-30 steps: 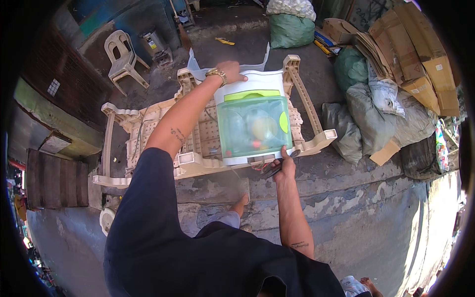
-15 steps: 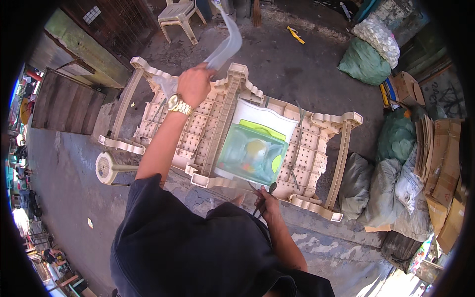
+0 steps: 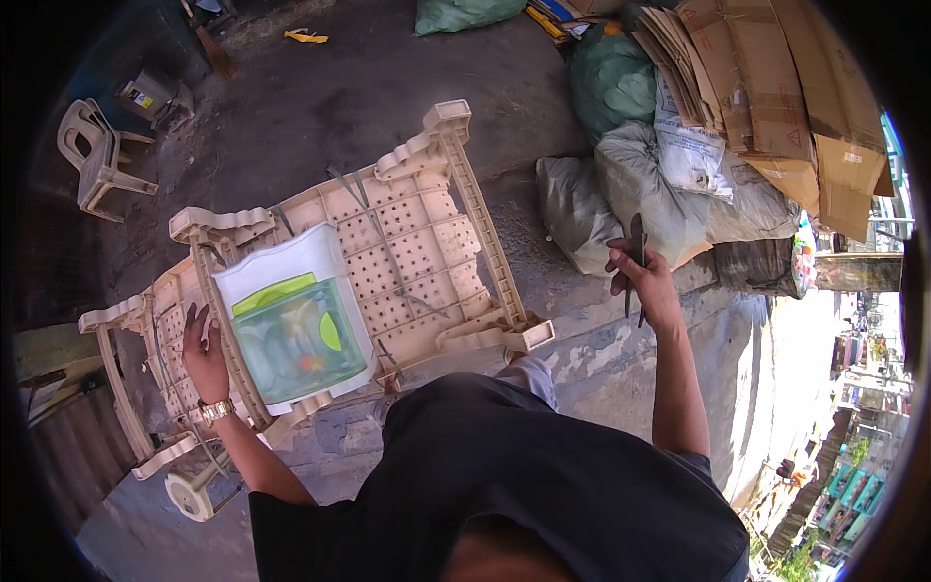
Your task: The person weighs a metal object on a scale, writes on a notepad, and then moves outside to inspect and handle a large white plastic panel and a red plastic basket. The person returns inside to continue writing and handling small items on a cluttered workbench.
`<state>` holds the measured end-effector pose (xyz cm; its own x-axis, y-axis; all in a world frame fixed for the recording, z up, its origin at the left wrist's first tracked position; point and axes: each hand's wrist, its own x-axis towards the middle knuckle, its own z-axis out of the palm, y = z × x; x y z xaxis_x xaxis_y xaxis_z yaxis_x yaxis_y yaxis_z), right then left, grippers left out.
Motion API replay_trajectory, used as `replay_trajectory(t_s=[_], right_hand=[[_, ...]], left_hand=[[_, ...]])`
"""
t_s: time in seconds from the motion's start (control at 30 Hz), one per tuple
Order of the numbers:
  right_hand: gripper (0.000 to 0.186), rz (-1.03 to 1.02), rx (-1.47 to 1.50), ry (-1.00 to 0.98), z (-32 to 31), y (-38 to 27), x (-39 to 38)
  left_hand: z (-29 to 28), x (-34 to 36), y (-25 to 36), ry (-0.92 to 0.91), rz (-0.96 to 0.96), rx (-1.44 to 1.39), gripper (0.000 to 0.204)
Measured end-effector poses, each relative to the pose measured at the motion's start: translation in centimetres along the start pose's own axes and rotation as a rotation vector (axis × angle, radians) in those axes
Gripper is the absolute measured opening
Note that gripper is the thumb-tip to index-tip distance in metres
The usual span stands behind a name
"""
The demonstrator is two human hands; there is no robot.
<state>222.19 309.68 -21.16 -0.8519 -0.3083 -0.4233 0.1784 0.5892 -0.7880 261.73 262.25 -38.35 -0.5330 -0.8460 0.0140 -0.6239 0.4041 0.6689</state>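
My left hand (image 3: 205, 355), with a gold watch on its wrist, is open over a beige plastic frame (image 3: 393, 254) with ribs, holes and stubby legs. Nothing shows in its fingers. Beside it, a flat translucent green pack (image 3: 299, 341) with a bright green band lies on a white sheet (image 3: 283, 260) across the frame. Dark green straps (image 3: 388, 250) run over the holed panel. Out to the right, my right hand (image 3: 648, 281) is closed around a dark slim tool (image 3: 637, 239). Two thin ends stick out below the fingers; its exact kind is unclear.
Grey sacks (image 3: 645, 184), a green bag (image 3: 611, 82) and stacked flattened cardboard (image 3: 752, 78) stand at the right. A plastic chair (image 3: 97, 160) is at the far left. A small beige stool (image 3: 189, 493) sits near the frame's lower left. A yellow item (image 3: 305, 37) lies on the floor.
The view has swung right. My left hand no longer holds the translucent plastic strip and has come down beside the green pack. My right hand has moved away from the frame, still gripping the dark tool.
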Motion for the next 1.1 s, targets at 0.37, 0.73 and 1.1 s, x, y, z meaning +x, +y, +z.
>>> replay_trajectory(t_s=[0.37,0.73,1.1], right_hand=[[0.025,0.801,-0.438,-0.133,-21.1,43.3,11.4],[0.012,1.526,-0.169,-0.183,-30.3,49.5,-2.7],[0.023,1.374,-0.115,0.162,-34.4,46.2,7.9]], left_hand=[[13.9,-7.8,31.0,-0.1,0.058,0.024,0.025],[57.1,-14.2,43.6,-0.815,-0.22,-0.501,0.023],[88.7,-15.3,3.0,-0.334,-1.705,-0.752,0.046]])
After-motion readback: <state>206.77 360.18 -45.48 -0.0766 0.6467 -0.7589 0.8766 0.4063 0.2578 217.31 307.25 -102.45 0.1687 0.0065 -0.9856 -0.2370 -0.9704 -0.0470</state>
